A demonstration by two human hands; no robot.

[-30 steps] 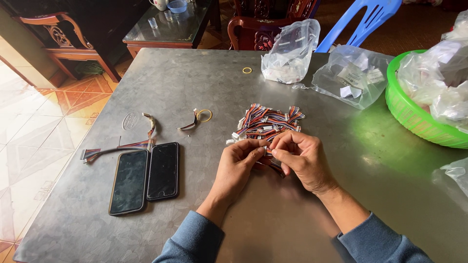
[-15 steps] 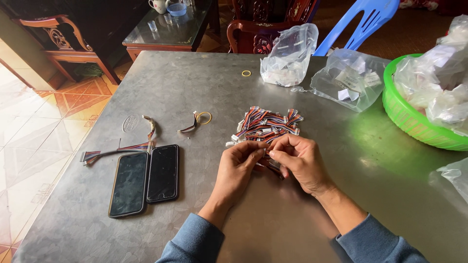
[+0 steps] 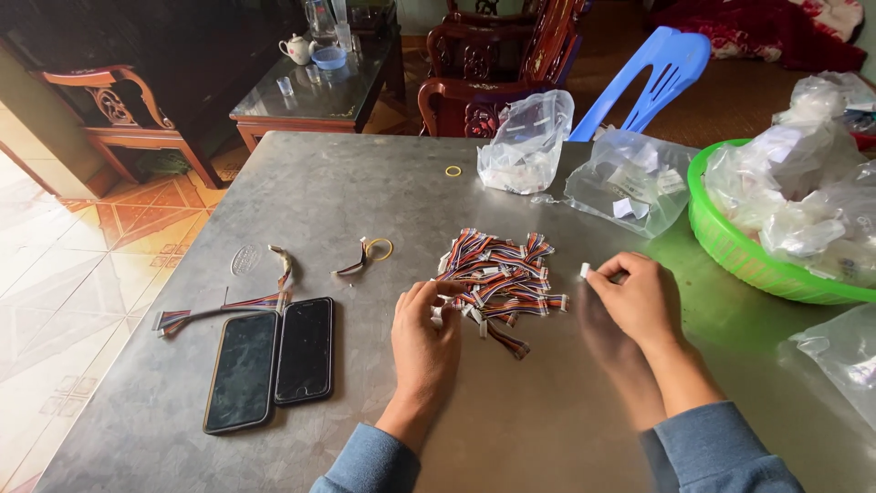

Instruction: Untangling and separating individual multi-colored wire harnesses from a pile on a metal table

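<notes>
Head camera looks down on the two hands over a grey metal tabletop [image 3: 365,192]. The left hand [image 3: 424,342] rests at the near edge of a pile of short multicoloured ribbon cables [image 3: 497,274], its fingertips curled onto the cables and the white plug ends there; whether it has one pinched I cannot tell. The right hand [image 3: 639,297] is just to the right of the pile, thumb and forefinger pinched on a small white connector [image 3: 585,270]; motion blur hides the finer grip.

These cables look very light and limp, with hard little plastic plugs at the ends. The plug seems the surest place to take hold, since the thin wires would likely bend and tangle with their neighbours.

Further left lie two dark phones [image 3: 274,361] side by side, a longer cable [image 3: 224,306] and a rubber band [image 3: 379,248]. Beyond the pile sit clear plastic bags [image 3: 529,141], and at the right a green basket [image 3: 730,246] full of more bags.
</notes>
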